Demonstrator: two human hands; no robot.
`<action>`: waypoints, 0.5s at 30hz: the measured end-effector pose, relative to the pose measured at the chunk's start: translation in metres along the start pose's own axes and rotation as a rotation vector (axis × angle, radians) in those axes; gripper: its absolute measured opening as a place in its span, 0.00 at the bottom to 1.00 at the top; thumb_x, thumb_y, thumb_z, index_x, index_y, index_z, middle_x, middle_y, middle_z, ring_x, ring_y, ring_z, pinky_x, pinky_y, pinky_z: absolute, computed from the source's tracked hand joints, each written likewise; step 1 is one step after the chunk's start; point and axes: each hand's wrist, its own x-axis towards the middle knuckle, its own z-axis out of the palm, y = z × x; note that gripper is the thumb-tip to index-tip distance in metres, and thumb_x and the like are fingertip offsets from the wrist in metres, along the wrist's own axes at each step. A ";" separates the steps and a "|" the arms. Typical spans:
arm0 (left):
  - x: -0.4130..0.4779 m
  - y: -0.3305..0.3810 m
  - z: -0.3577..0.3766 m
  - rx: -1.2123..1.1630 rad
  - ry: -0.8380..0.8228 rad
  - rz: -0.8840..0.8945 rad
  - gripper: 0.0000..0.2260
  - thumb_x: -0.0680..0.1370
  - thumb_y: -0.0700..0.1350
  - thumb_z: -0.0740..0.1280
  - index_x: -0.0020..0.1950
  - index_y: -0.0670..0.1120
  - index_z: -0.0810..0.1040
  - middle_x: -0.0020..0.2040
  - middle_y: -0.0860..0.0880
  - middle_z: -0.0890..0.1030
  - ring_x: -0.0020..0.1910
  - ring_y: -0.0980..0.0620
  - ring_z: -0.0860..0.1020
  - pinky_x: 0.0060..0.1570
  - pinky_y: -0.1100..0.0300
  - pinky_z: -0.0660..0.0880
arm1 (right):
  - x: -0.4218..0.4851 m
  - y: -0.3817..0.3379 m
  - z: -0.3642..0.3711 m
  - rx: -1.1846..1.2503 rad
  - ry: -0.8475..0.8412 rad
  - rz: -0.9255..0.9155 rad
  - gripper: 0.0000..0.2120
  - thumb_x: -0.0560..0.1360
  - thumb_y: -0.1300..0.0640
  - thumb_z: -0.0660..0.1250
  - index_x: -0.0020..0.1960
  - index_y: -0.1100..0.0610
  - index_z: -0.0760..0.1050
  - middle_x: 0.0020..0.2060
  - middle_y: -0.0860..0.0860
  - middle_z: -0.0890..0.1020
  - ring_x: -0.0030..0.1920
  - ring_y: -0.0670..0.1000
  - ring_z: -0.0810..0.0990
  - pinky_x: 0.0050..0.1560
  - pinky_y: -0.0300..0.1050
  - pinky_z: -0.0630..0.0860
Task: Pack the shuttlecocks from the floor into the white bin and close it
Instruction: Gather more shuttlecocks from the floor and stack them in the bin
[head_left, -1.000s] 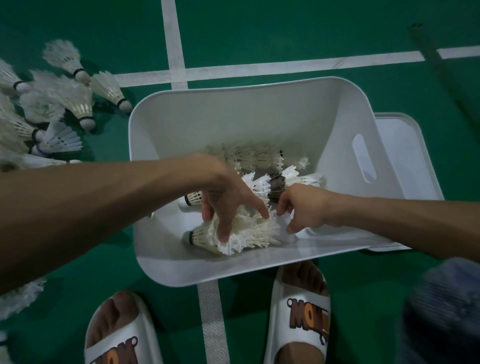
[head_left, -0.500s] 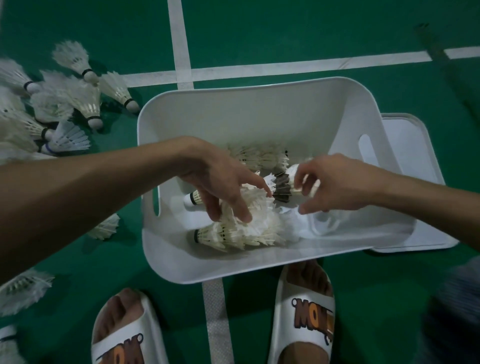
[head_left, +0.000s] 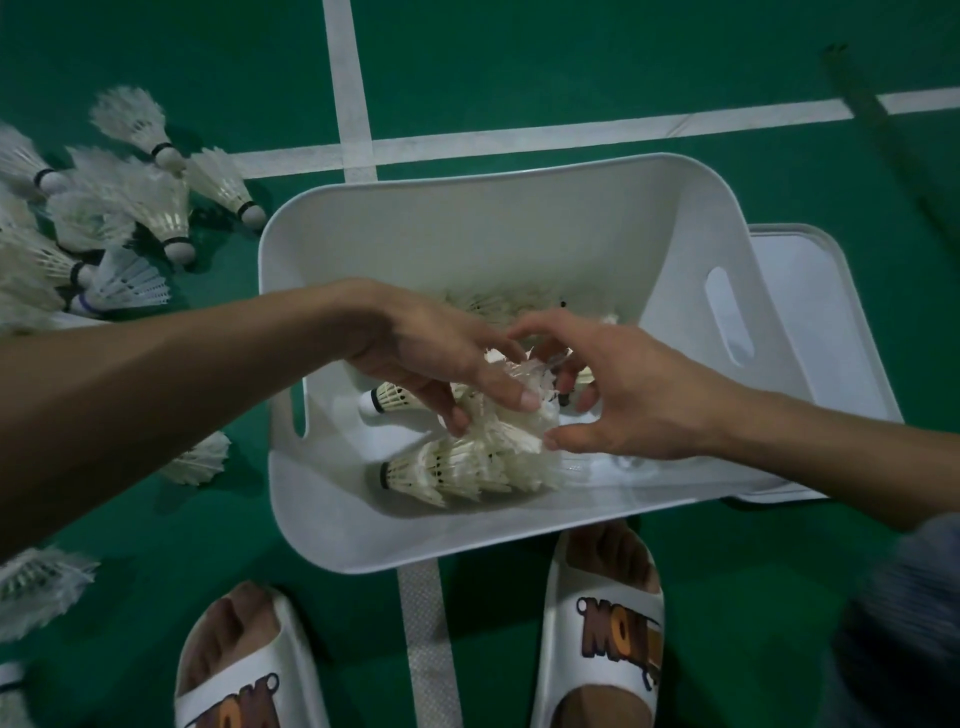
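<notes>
Centre frame, inside the white bin (head_left: 467, 171): left hand (head_left: 431, 353) pinches feather shuttlecocks (head_left: 501, 428), right hand (head_left: 634, 400) fingers (head_left: 545, 323) spread, holding nothing; likely light, crushable, best taken by the cork base (head_left: 370, 404).

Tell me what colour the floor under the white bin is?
The smooth court floor is green with white lines; head view.

above the far half of the bin (head_left: 467, 234) the way in is open. over its middle the left hand (head_left: 436, 364) and right hand (head_left: 634, 400) meet and block the shuttlecocks (head_left: 457, 467) below. left of the bin a pile (head_left: 130, 218) crowds the floor (head_left: 571, 62), right of it lies the lid (head_left: 810, 312), and at its near side stand two sandals (head_left: 608, 613). beyond the bin the floor is open.
</notes>
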 end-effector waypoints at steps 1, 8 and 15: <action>-0.001 -0.001 0.000 0.044 -0.012 0.008 0.40 0.65 0.47 0.77 0.74 0.51 0.63 0.65 0.46 0.73 0.57 0.49 0.78 0.56 0.56 0.78 | 0.000 0.003 0.000 0.005 -0.001 0.007 0.39 0.65 0.51 0.78 0.70 0.40 0.60 0.55 0.43 0.75 0.46 0.43 0.78 0.48 0.42 0.79; 0.011 -0.004 0.009 0.331 0.201 0.084 0.25 0.75 0.42 0.71 0.69 0.46 0.67 0.53 0.45 0.81 0.41 0.47 0.84 0.45 0.54 0.81 | -0.003 0.012 -0.001 0.029 -0.082 -0.034 0.42 0.68 0.51 0.75 0.73 0.40 0.54 0.59 0.36 0.65 0.51 0.35 0.70 0.47 0.25 0.69; 0.011 0.002 0.013 0.552 0.373 0.217 0.19 0.73 0.55 0.71 0.61 0.51 0.76 0.48 0.56 0.81 0.39 0.62 0.77 0.38 0.68 0.70 | 0.005 0.015 -0.003 -0.112 0.011 -0.001 0.31 0.68 0.43 0.74 0.67 0.49 0.69 0.59 0.46 0.74 0.49 0.42 0.74 0.50 0.37 0.74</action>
